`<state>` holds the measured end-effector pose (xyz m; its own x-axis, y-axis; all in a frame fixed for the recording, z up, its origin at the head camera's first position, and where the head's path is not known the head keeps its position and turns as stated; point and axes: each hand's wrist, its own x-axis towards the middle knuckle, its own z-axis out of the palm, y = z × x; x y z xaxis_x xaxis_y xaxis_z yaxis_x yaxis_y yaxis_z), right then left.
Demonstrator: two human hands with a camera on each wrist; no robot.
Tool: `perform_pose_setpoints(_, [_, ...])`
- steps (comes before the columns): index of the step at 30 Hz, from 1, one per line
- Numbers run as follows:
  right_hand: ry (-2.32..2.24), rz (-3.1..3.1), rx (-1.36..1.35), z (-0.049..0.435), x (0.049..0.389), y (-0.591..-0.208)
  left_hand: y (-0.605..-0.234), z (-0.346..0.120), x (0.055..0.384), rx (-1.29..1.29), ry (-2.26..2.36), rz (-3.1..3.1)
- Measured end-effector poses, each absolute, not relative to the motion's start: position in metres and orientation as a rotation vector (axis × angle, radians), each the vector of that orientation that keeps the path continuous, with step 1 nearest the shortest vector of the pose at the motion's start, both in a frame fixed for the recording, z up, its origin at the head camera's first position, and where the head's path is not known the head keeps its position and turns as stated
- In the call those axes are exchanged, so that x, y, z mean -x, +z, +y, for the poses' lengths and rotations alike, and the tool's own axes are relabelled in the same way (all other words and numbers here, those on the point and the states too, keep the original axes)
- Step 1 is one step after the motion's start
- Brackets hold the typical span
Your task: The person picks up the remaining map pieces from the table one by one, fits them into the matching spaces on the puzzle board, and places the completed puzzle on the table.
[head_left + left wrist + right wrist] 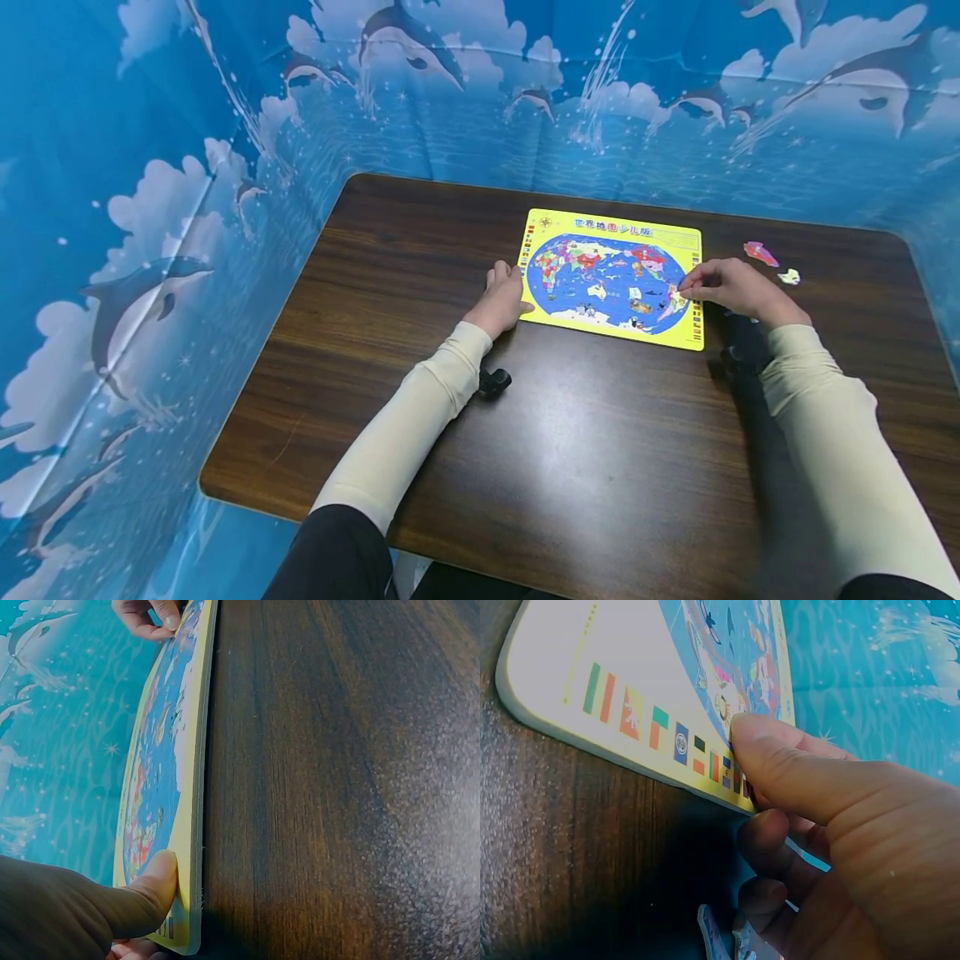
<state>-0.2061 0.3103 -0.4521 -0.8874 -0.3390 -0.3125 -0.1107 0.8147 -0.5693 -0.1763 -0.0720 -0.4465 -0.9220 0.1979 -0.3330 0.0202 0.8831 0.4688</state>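
A yellow-bordered world map puzzle board (615,332) lies on the table near its far side. My left hand (501,298) grips the board's left edge; the thumb (156,889) presses on top, while the other fingers are mostly hidden. At the right end of the map, my right hand (731,287) pinches a small colourful puzzle piece (724,705) between thumb and index finger, low over the blue oval. The remaining right fingers curl beyond the board's edge, above loose puzzle pieces (714,934).
Right of the board lie a red-pink puzzle piece (761,253) and a pale one (790,276). The dark wooden table (360,317) meets a blue dolphin-print curtain (480,125) at the back and left. A black wrist camera (493,382) shows beneath the left sleeve.
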Motion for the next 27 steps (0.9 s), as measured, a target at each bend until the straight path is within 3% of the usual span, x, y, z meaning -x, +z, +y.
perform_pose_setpoints(16, [-0.817,2.794,-0.019,0.359,0.183,-0.443,-0.447,-0.077,0.175,-0.165,0.713,2.662])
perform_pose_setpoints(27, [-0.740,2.752,0.014,0.376,0.169,-0.449,-0.448,-0.078,0.172,-0.185,0.727,2.643])
